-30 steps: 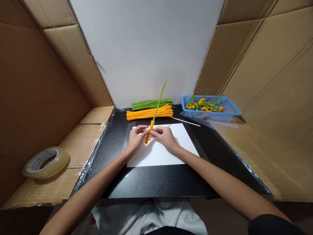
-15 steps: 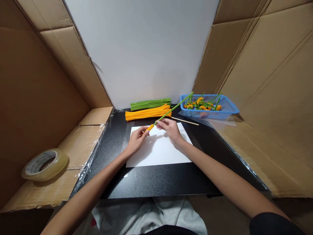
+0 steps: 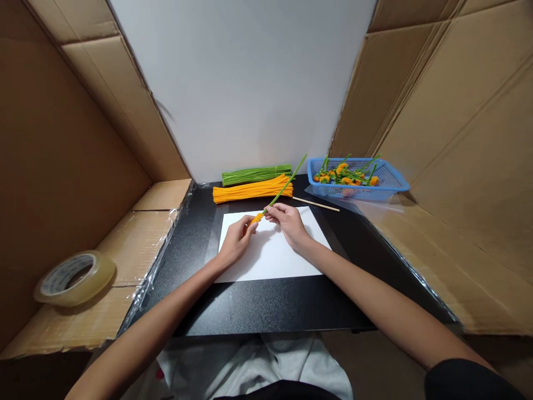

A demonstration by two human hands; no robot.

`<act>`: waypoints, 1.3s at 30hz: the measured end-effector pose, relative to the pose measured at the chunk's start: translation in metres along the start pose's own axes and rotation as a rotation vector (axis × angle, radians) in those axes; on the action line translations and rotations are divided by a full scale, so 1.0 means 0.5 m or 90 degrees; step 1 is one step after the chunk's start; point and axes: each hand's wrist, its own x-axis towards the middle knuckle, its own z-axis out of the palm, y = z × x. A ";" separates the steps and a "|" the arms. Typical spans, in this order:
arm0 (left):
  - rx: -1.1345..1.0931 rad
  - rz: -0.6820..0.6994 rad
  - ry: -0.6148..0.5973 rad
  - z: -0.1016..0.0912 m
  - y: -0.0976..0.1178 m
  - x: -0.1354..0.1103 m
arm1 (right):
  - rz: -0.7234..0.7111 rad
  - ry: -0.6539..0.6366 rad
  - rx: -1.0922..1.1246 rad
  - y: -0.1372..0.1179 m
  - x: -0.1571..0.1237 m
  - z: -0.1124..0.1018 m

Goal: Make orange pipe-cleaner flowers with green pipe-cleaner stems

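Observation:
My left hand is closed on a coiled orange pipe cleaner, partly hidden by the fingers. Out of the coil's upper end rises a green pipe cleaner, slanting up to the right. The fingertips of my right hand pinch this green stem just above the coil. Both hands are over a white sheet of paper on the black table. Behind them lie a bundle of orange pipe cleaners and a bundle of green pipe cleaners.
A blue basket at the back right holds several small orange and green pieces. In front of it lies a thin wooden stick. A roll of clear tape rests on cardboard at left. Cardboard walls flank the table.
The green stem has swung to a steeper angle, its tip moving left from over the basket's edge. Both hands keep their hold in nearly the same place.

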 end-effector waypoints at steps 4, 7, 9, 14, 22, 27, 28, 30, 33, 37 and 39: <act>0.019 -0.007 -0.001 -0.001 0.000 0.000 | 0.021 -0.022 -0.007 0.003 -0.003 0.002; 0.021 -0.011 -0.005 0.001 -0.005 -0.001 | 0.015 -0.035 -0.029 0.002 -0.008 0.008; 0.019 -0.013 -0.008 0.002 -0.008 -0.001 | 0.025 -0.054 -0.034 0.000 -0.012 0.010; 0.036 -0.012 -0.030 0.002 -0.010 0.001 | 0.056 -0.054 -0.012 -0.007 -0.009 0.004; 0.052 -0.008 -0.031 -0.002 -0.016 0.003 | 0.050 -0.024 0.019 0.003 0.004 -0.006; 0.047 -0.009 -0.061 -0.004 -0.013 0.004 | 0.057 -0.018 0.016 0.010 -0.002 0.001; 0.047 -0.007 -0.069 -0.005 -0.012 0.004 | 0.055 -0.019 0.013 0.010 -0.003 0.003; 0.053 0.000 -0.085 -0.004 -0.012 0.004 | 0.052 -0.025 0.007 0.009 -0.005 0.005; 0.062 0.011 -0.105 -0.004 -0.014 0.005 | 0.066 -0.029 0.002 0.007 -0.007 0.007; 0.078 0.007 -0.141 -0.008 -0.011 0.009 | 0.081 -0.042 -0.010 0.001 -0.009 0.007; 0.076 -0.003 -0.166 -0.015 -0.006 0.010 | 0.073 -0.044 -0.015 -0.004 -0.010 0.006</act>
